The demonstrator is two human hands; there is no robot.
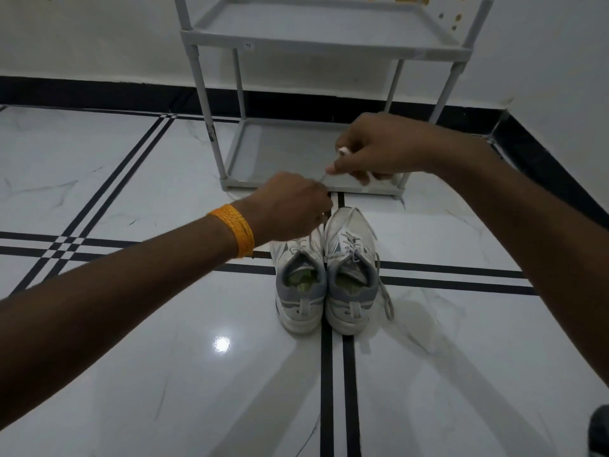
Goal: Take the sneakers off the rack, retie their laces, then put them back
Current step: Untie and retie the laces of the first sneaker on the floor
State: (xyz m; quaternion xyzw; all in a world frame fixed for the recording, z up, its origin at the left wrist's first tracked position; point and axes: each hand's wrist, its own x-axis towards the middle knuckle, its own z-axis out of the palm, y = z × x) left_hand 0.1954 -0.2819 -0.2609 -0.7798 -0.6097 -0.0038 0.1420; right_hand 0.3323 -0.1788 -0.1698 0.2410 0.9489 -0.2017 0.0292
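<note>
Two white and grey sneakers stand side by side on the tiled floor, heels toward me: the left sneaker (pixel 299 285) and the right sneaker (pixel 352 272). My left hand (pixel 290 209), with an orange band on the wrist, is closed on a lace of the left sneaker and holds it taut above the shoe. My right hand (pixel 372 150) is raised higher, in front of the rack, pinching the other white lace end. The right sneaker's lace (pixel 385 291) hangs loose down its right side. The grey shoe rack (pixel 316 44) stands behind the shoes with bare shelves.
The rack stands against a white wall with a black skirting (pixel 99 94). The glossy white marble floor has black inlay lines (pixel 326 390) and a light reflection in front of the shoes. A dark object (pixel 599 430) shows at the bottom right corner.
</note>
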